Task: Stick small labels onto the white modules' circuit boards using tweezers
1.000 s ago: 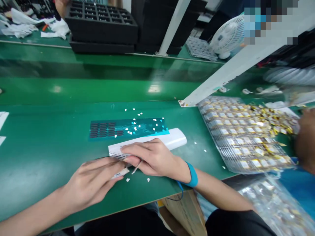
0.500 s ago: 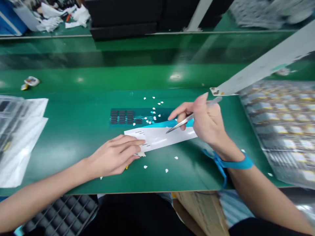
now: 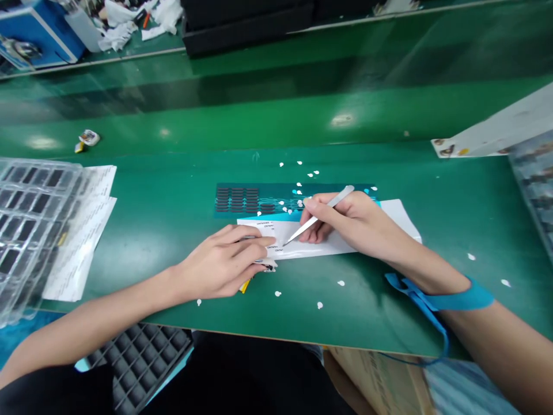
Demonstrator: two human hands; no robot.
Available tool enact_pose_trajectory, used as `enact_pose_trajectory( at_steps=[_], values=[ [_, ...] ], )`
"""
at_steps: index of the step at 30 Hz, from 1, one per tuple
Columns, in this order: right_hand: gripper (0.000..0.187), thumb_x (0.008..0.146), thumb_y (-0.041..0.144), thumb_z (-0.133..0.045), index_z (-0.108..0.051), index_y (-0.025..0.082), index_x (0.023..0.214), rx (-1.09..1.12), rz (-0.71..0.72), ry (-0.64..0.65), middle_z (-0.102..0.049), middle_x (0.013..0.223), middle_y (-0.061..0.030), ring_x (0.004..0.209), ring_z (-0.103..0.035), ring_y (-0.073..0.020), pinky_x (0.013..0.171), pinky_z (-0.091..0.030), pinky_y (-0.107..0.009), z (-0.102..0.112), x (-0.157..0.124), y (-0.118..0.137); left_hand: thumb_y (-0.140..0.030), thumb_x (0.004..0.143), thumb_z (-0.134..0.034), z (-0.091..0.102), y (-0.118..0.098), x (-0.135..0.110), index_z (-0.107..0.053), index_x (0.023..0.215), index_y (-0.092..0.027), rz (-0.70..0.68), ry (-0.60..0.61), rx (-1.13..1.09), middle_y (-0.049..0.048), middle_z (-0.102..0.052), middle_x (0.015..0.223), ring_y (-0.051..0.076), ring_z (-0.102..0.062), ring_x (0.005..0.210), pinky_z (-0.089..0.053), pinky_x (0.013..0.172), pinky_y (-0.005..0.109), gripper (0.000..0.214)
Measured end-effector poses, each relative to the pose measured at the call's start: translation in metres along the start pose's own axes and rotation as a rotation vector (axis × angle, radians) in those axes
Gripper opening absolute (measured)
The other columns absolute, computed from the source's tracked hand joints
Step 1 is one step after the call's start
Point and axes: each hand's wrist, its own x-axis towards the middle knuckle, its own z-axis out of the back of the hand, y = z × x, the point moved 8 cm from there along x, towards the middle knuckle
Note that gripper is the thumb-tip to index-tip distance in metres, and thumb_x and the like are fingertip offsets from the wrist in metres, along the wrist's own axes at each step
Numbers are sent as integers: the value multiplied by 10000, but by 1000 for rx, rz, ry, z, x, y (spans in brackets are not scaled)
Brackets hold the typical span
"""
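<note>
Now right hand [image 3: 354, 222] closed around tweezers [image 3: 317, 219], left hand [image 3: 227, 262] flat, pressing white strip [image 3: 341, 239].

Bare mat [image 3: 453, 230] on rt; clear tray [image 3: 26, 230], papers [image 3: 82, 230] block left.

Bright, even light from overhead; pale glare spots sit on the glossy green tabletop [image 3: 173, 213] beyond the white label sheet [image 3: 401, 216], soft shadows under the forearms, edges bowed and smeared, the sheet's fine print unreadable
</note>
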Motion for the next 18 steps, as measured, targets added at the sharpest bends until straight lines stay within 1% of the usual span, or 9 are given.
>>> enact_pose_trajectory(
  at_steps=[6,11,15,18],
  values=[
    [585,943,778,-684,-751,222,775,-44,44,27,-770,674,-43,576,-736,-163,545,-612,-238,-2,-1,3,-196,1083,-536,-4,2,-3,-677,1115,-142,21,42,-25,155,-764,1330,285,-701,1241,-623,988,433,154],
    [546,961,722,-701,-825,231,757,-114,64,97,-812,794,-62,641,-760,-173,564,-620,-248,-6,-2,6,-217,1098,-510,-6,3,-3,-689,1127,-144,32,60,-32,160,-753,1351,286,-691,1256,-616,988,434,195],
    [514,943,701,-732,-841,219,805,-61,42,99,-820,830,-76,660,-770,-189,580,-628,-273,-3,-3,8,-194,1105,-487,-4,1,-1,-672,1112,-138,41,46,-29,149,-769,1328,268,-705,1218,-601,1002,422,193],
    [501,956,693,-723,-826,228,802,-11,36,91,-802,765,-67,644,-762,-198,596,-639,-298,-1,-4,10,-179,1104,-492,-4,3,0,-662,1108,-137,70,32,-36,135,-777,1324,270,-716,1214,-596,999,414,174]
  ],
)
